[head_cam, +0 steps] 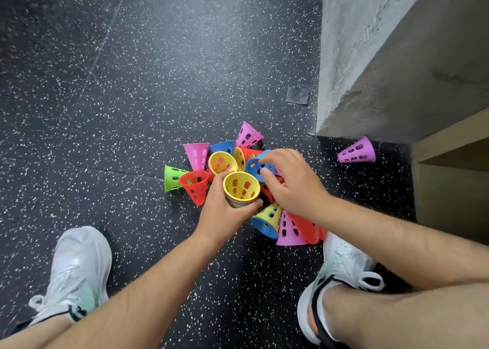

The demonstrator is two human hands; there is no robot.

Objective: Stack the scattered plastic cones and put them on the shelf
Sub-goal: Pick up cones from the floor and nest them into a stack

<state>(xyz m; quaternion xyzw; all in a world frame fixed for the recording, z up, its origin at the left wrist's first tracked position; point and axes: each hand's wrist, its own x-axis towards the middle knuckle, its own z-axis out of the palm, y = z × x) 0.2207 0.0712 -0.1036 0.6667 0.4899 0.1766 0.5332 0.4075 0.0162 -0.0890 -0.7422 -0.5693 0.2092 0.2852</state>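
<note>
The left hand (pixel 225 213) is curled round a short stack of cones (pixel 241 190), mouths up, while the right hand (pixel 293 184) pinches the rim of a blue cone (pixel 250 166) in the heap (pixel 195 158) on the floor (pixel 105 110); one purple cone (pixel 357 151) lies apart by the shelf (pixel 449 139). The cones look like light, stiff, holed plastic, probably slick enough to nest easily, and best taken by the rim. The stack's count is hidden by the grip, the right hand covers some cones, and the shelf is cut off.
</note>
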